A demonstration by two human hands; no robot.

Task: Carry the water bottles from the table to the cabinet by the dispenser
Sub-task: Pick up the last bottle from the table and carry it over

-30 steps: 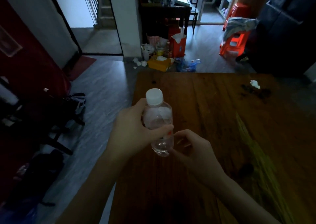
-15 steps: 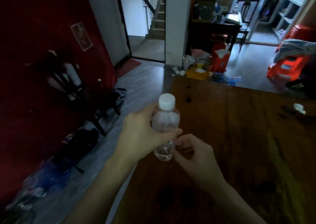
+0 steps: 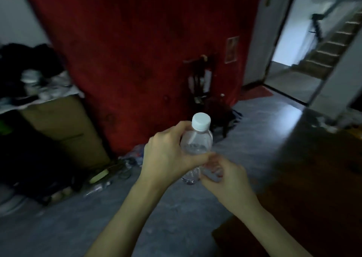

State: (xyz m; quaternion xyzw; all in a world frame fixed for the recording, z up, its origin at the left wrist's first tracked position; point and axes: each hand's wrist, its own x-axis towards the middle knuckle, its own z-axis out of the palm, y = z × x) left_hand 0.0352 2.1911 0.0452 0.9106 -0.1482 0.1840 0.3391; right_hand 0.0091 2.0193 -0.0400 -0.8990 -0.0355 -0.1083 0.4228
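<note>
Clear plastic: water bottle (image 3: 196, 143), white cap (image 3: 201, 121) on, held upright above the grey floor (image 3: 98, 227), water visible inside.
Left hand: (image 3: 166, 156) wrapped around the bottle's middle, thumb across the front, fingers behind; firm grasp.
Right hand: (image 3: 225, 175) just beside the bottle's lower part, fingers (image 3: 212, 173) curled in loosely near its base; blurred, so cannot tell whether touching the bottle or gripping anything.
Bottle position: in the air, off to the left of the table edge, over open floor.
Dark wood: table (image 3: 313, 178) at lower right, only a corner and part of the top in view.
Red: wall (image 3: 137, 51) straight ahead, small framed picture (image 3: 231, 49) on it; dark chair-like shape (image 3: 203, 86) in front, blurred.
Brown cardboard: box (image 3: 64, 127) at left, with cloth and dark clutter piled on top.
Floor litter: scattered small items (image 3: 117, 170) at the foot of the box and wall, too blurred to name.
Far right: open doorway (image 3: 290, 60) with stairs (image 3: 329, 51) beyond, brightly lit.
</note>
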